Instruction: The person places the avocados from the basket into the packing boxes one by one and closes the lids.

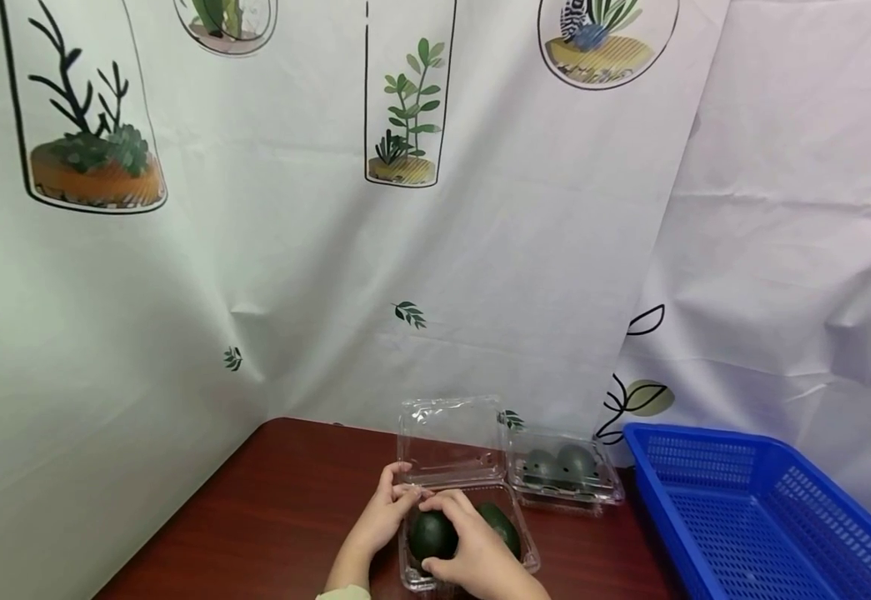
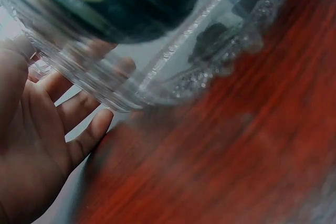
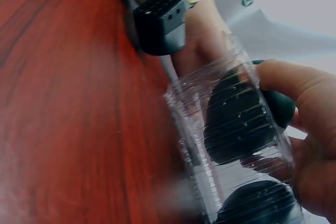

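In the head view a clear plastic clamshell box [image 1: 528, 546] lies on the table, its lid [image 1: 450, 437] raised at the back. My right hand [image 1: 473, 546] grips a dark green avocado [image 1: 432, 536] at the box's left half, thumb at the near side and fingers over the far side. Beside it in the box lies a second avocado [image 1: 503, 527], partly covered by that hand. My left hand [image 1: 384, 518] touches the back left corner of the box, its fingers extended. In the left wrist view, fingers of the left hand [image 2: 47, 114] show against the clear wall.
Right of the raised lid stands a closed clear box [image 1: 608, 492] with dark round fruit inside. A blue plastic basket [image 1: 645, 492] is at the right edge of the reddish-brown table [image 1: 292, 492]. A printed white cloth [image 1: 315, 250] hangs behind.
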Tool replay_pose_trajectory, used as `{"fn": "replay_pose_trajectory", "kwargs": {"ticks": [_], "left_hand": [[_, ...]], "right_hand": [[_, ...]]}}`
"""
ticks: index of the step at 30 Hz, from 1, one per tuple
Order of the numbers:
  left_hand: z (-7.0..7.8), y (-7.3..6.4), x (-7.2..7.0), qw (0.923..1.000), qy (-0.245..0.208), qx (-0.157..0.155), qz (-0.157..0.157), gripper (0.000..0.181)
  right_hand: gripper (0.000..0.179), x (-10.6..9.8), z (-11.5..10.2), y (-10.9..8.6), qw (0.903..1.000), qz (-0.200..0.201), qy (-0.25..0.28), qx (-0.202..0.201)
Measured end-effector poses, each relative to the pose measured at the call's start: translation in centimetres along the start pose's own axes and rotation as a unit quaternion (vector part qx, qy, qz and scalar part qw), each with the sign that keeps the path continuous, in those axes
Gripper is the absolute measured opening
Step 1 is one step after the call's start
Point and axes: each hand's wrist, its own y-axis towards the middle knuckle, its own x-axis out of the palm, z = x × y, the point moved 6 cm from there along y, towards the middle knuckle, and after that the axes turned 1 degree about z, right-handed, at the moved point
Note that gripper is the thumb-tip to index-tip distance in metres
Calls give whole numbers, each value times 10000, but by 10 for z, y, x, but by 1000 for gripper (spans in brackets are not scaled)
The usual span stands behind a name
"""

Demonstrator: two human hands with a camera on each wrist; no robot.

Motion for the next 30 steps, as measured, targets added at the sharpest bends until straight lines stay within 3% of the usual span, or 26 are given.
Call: {"fn": "replay_pose_trajectory", "kwargs": {"ticks": [8, 17, 30], "left_hand": [[-2, 3, 0, 10000, -38, 10, -56, 45], [-1, 2, 0, 9999, -49, 164, 6, 44], [-5, 5, 0, 9999, -59, 115, -66, 40]], "right_hand": [[50, 0, 3, -1, 9996, -58, -29, 284], [51, 3, 4, 1, 9968, -15, -720, 351], [48, 5, 3, 2, 9922, -10, -1213, 278]]}}
